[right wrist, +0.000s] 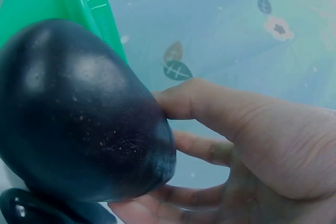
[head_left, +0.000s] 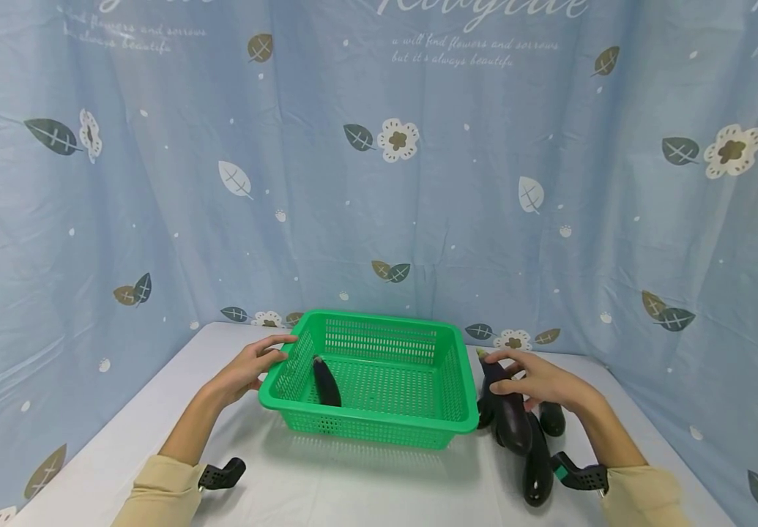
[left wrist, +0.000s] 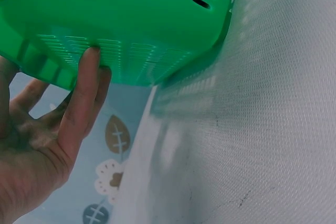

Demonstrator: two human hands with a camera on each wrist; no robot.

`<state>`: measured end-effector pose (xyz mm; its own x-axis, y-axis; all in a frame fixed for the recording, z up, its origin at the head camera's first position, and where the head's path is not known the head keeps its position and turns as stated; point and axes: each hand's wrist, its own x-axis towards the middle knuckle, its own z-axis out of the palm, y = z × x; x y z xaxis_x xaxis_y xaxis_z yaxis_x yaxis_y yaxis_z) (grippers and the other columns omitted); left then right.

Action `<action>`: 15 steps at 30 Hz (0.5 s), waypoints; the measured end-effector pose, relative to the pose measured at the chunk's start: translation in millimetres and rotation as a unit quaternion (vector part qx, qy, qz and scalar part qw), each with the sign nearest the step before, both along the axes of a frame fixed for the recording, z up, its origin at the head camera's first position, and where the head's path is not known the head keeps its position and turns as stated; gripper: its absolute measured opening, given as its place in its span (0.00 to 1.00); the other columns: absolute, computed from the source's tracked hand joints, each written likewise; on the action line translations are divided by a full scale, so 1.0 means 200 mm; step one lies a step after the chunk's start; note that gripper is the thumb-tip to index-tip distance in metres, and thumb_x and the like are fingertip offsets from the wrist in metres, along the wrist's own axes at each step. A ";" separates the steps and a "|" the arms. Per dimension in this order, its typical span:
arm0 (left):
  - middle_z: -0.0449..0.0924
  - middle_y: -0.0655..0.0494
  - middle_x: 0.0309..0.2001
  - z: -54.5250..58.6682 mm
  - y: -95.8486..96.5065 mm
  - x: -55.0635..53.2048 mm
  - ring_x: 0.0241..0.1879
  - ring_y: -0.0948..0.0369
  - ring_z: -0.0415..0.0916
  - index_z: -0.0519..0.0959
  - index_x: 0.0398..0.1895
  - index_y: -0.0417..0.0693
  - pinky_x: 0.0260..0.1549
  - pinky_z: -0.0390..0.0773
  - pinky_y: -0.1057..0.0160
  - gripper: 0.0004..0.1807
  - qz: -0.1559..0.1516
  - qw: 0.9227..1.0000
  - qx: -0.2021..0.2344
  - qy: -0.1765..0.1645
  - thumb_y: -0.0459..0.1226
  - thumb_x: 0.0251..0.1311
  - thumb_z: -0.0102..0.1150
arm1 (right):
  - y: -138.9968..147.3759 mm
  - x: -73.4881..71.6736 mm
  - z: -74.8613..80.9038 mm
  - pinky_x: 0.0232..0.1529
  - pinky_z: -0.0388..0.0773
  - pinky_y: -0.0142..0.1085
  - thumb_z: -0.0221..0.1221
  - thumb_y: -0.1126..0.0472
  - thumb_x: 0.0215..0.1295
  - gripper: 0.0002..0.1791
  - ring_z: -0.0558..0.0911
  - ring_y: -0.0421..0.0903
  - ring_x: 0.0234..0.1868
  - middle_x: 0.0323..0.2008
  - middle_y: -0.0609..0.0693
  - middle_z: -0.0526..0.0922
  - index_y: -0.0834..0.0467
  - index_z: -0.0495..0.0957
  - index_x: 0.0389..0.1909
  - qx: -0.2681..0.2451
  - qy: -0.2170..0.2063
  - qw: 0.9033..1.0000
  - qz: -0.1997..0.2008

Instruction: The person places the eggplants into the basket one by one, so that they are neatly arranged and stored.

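Note:
My left hand holds the left rim of a green plastic basket. In the left wrist view, a finger touches the slotted outer wall while others reach behind the rim. One dark eggplant lies inside the basket, near its left side. To the right of the basket, my right hand grips a large dark purple eggplant near its green stem end. That eggplant fills much of the right wrist view, its glossy body hiding some of the fingertips.
Other eggplants lie on the white table under and beside the held one, including a long one toward the front and a shorter one to the right. A blue patterned curtain hangs behind the table and along both sides.

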<state>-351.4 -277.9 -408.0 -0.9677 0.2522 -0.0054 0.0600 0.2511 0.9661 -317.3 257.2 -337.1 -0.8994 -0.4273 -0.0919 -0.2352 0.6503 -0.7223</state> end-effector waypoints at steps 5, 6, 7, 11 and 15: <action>0.66 0.38 0.68 0.00 0.00 0.00 0.57 0.50 0.78 0.63 0.73 0.58 0.34 0.85 0.47 0.28 -0.003 1.000 0.003 -0.001 0.48 0.71 0.52 | -0.03 -0.03 0.00 0.35 0.84 0.47 0.65 0.51 0.63 0.35 0.80 0.56 0.53 0.61 0.68 0.71 0.56 0.64 0.69 -0.005 -0.009 1.000 -0.004; 0.66 0.38 0.68 0.00 0.00 0.00 0.57 0.51 0.78 0.62 0.73 0.58 0.34 0.85 0.47 0.28 -0.005 1.000 0.004 -0.001 0.48 0.71 0.52 | -0.03 -0.03 0.00 0.36 0.84 0.48 0.65 0.51 0.63 0.35 0.80 0.56 0.53 0.60 0.68 0.71 0.56 0.64 0.69 -0.006 -0.010 1.000 -0.005; 0.66 0.38 0.68 0.00 0.00 0.00 0.56 0.51 0.78 0.62 0.73 0.58 0.34 0.85 0.47 0.29 -0.005 1.000 0.004 -0.001 0.48 0.71 0.52 | -0.03 -0.04 0.00 0.35 0.84 0.47 0.65 0.51 0.63 0.35 0.80 0.55 0.52 0.60 0.68 0.71 0.56 0.64 0.69 -0.005 -0.008 1.000 -0.006; 0.67 0.38 0.67 0.00 0.00 0.00 0.56 0.51 0.79 0.63 0.73 0.58 0.34 0.85 0.47 0.28 -0.005 1.000 0.003 0.000 0.47 0.72 0.52 | -0.05 -0.05 0.01 0.35 0.84 0.46 0.65 0.51 0.63 0.35 0.80 0.55 0.51 0.60 0.68 0.71 0.56 0.65 0.68 -0.006 -0.004 1.000 -0.010; 0.68 0.38 0.66 0.00 0.00 0.00 0.56 0.52 0.79 0.63 0.73 0.58 0.35 0.85 0.47 0.28 -0.002 1.000 0.000 0.001 0.47 0.71 0.52 | -0.07 -0.05 0.03 0.34 0.84 0.46 0.64 0.51 0.63 0.35 0.81 0.56 0.51 0.60 0.70 0.70 0.57 0.65 0.68 -0.010 -0.001 1.000 -0.007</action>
